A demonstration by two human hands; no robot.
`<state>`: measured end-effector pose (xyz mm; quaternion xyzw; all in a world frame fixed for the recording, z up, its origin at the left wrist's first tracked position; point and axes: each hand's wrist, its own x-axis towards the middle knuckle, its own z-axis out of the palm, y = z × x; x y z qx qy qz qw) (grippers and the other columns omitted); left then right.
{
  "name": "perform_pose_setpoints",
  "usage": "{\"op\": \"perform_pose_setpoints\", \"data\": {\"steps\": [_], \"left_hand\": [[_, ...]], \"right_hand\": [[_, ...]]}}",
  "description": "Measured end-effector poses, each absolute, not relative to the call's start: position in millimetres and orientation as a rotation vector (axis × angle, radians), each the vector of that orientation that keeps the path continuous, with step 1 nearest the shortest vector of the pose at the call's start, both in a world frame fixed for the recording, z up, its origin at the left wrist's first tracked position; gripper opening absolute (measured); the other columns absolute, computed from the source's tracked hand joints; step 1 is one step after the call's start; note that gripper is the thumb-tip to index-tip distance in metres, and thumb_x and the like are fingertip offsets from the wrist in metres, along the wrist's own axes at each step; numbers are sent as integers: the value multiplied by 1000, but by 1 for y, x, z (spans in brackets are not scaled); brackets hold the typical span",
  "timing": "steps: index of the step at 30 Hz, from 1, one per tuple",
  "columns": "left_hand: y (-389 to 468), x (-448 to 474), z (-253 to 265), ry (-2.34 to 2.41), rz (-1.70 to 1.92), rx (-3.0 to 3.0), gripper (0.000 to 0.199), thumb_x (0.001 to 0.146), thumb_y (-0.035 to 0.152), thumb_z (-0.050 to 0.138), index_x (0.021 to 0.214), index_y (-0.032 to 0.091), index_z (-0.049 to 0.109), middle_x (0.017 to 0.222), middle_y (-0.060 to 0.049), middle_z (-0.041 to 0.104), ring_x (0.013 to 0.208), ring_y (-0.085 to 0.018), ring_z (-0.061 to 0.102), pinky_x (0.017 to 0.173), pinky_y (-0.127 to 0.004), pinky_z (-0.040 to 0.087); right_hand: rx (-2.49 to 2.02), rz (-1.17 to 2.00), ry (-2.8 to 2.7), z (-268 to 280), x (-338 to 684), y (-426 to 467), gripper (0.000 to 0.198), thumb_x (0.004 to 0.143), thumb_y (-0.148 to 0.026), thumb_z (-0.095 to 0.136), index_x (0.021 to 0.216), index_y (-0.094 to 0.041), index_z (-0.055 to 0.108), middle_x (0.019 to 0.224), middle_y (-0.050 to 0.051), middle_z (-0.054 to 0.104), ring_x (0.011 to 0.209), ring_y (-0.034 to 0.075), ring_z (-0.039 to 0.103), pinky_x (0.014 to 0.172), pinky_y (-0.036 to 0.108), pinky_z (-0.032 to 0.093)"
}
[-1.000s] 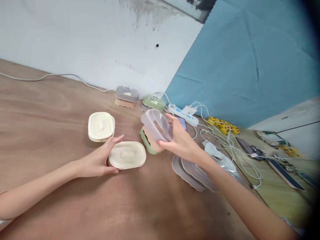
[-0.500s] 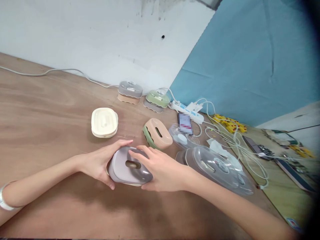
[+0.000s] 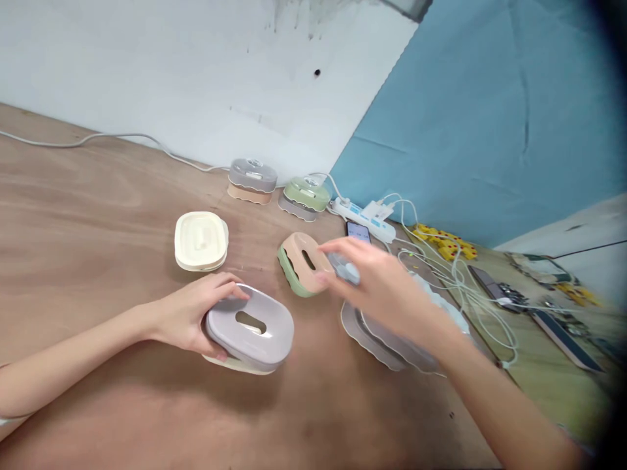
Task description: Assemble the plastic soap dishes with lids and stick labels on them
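Note:
My left hand [image 3: 198, 316] grips the left end of a lilac-grey tissue box [image 3: 279, 316] with an oval slot in its top and a cream base under it. The thumb is at the near side, the fingers over the far edge. My right hand [image 3: 392, 287], blurred by motion, is off that box with thumb and fingers apart. It hovers over a clear plastic lid [image 3: 345, 269], and its fingertips overlap the right end of a pink tissue box [image 3: 300, 251] with a green base. I cannot tell whether they touch. A cream square container [image 3: 200, 238] sits beyond my left hand.
Two closed oval boxes, one grey over peach [image 3: 252, 179] and one green over grey [image 3: 306, 196], stand by the wall. Grey trays [image 3: 365, 336] lie partly under my right forearm. A power strip [image 3: 362, 219], a phone [image 3: 357, 230] and tangled white cables [image 3: 460, 281] are at the right.
My right hand has let go of the lilac-grey tissue box and moved right and up to the clear lid. My left hand still holds the box, which has shifted slightly left.

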<state>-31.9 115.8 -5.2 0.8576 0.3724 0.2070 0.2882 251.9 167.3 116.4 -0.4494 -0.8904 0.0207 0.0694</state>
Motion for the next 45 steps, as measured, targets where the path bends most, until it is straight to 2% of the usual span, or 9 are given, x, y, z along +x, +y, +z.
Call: {"op": "perform_pose_setpoints", "data": {"steps": [4, 10, 17, 22, 27, 32, 36, 40, 45], "left_hand": [[110, -28, -11, 1028, 665, 2510, 78, 61, 54, 80, 124, 23, 46, 128, -15, 51, 109, -34, 54, 95, -48, 41], [107, -27, -7, 887, 730, 2590, 74, 69, 71, 65, 123, 24, 46, 124, -14, 55, 108, -33, 55, 92, -44, 40], [90, -12, -5, 859, 625, 2605, 62, 63, 35, 70, 117, 21, 45, 137, -18, 47, 111, -34, 55, 95, -46, 42], [87, -8, -8, 847, 642, 2505, 60, 65, 28, 71, 116, 22, 41, 143, -18, 39, 117, -35, 53, 94, -46, 46], [92, -8, -2, 791, 595, 2101, 54, 66, 15, 69, 111, 24, 40, 142, -13, 35, 115, -26, 57, 86, -31, 53], [91, -5, 0, 779, 658, 1831, 45, 65, 8, 60, 101, 24, 38, 140, -10, 37, 104, -21, 61, 78, -27, 54], [89, -7, -4, 799, 656, 1839, 73, 68, 12, 63, 130, 24, 27, 136, -12, 39, 113, -24, 56, 93, -37, 51], [89, -12, -8, 788, 642, 1848, 105, 67, 19, 70, 146, 27, 1, 147, -16, 24, 136, -33, 35, 109, -49, 37], [90, -16, -9, 845, 578, 1802, 114, 64, 19, 75, 147, 31, -2, 147, -15, 23, 138, -36, 32, 112, -57, 29]], "right_hand": [[-1887, -369, -2502, 127, 288, 201, 25, 89, -27, 53, 108, -17, 65, 108, 13, 70, 101, 33, 64, 78, 40, 48], [-2156, 6, -2748, 107, 308, 225, 23, 79, -29, 64, 98, -19, 72, 98, 9, 73, 91, 26, 68, 66, 29, 43], [-2126, 93, -2734, 100, 312, 226, 15, 77, -15, 57, 74, -20, 72, 80, 6, 73, 78, 23, 67, 62, 27, 40], [-2046, 43, -2541, 103, 317, 227, 21, 89, -18, 41, 97, -14, 61, 87, 13, 69, 79, 24, 64, 66, 30, 42], [-1646, -24, -2052, 109, 305, 207, 26, 98, -24, 21, 116, -20, 40, 97, 10, 56, 80, 20, 58, 72, 31, 45], [-1112, 521, -1624, 116, 271, 146, 16, 98, -45, 33, 105, -32, 40, 77, -1, 38, 60, 17, 42, 56, 30, 40], [-1157, 1185, -1839, 95, 252, 116, 38, 88, -56, 53, 111, -27, 48, 74, -3, 41, 60, 15, 41, 55, 28, 39], [-1297, 1268, -2123, 64, 245, 118, 46, 82, -49, 66, 117, -21, 56, 89, 1, 47, 74, 14, 47, 71, 31, 45], [-1209, 1330, -2163, 49, 241, 120, 50, 91, -44, 57, 137, -27, 48, 125, 7, 49, 113, 19, 51, 101, 38, 41]]}}
